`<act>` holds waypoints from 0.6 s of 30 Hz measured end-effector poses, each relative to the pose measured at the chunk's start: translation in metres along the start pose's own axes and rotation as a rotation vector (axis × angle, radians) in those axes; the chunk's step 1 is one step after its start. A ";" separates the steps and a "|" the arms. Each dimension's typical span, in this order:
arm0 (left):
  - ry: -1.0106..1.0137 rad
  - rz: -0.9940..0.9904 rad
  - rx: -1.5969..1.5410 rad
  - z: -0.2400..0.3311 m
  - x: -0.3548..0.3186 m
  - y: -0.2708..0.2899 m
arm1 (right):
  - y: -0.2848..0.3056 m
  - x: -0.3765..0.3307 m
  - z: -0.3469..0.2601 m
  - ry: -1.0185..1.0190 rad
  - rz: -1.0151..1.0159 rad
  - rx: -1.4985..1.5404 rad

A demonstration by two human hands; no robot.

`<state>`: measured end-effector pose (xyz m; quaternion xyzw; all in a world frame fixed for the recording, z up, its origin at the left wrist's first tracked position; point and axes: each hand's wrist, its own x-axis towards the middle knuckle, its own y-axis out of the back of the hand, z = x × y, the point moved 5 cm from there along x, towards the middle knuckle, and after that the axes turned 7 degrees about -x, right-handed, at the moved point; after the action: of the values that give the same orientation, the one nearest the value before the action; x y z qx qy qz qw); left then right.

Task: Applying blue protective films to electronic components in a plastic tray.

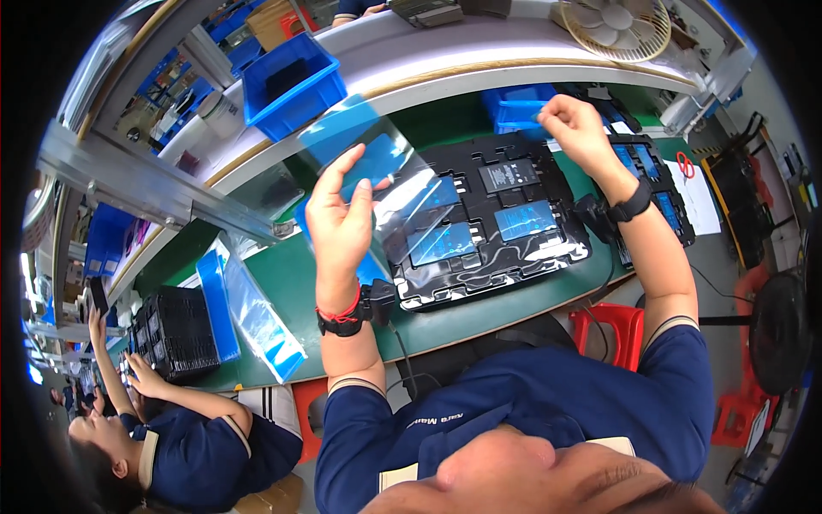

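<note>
My left hand [340, 218] grips a clear plastic film sheet [411, 184] with a blue tinted end, held tilted above the left part of a black moulded tray [488, 278]. Flat phone-type batteries sit in the tray's pockets: a blue-faced one [525, 220] at the near right, another blue one [443, 245] seen at the near left, and a dark one [511, 176] at the back. Raised over the tray's far right corner, my right hand [575, 128] has its thumb and finger pinched together. A tiny bluish bit shows at the fingertips, too small to name.
Clear and blue film sheets [261, 308] lie left on the green table [411, 330], beside a stack of black trays [175, 330]. A blue bin [295, 90] and fan [615, 26] stand on the shelf. Red scissors [685, 165] lie right. A co-worker [201, 454] sits at left.
</note>
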<state>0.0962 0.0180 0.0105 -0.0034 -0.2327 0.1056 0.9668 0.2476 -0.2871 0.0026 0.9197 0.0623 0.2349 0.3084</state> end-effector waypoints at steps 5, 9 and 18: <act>0.079 -0.063 -0.124 -0.006 -0.001 -0.010 | -0.011 -0.047 -0.129 0.818 0.325 -0.374; 0.082 -0.093 -0.194 -0.006 -0.003 -0.013 | -0.055 -0.092 -0.181 1.280 0.272 -0.432; 0.187 -0.078 -0.525 0.004 -0.007 -0.023 | -0.083 -0.100 -0.173 1.368 0.243 -0.573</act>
<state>0.0924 -0.0057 0.0122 -0.2545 -0.1617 0.0037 0.9535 0.0802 -0.1532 0.0350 0.4528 0.0745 0.7933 0.4001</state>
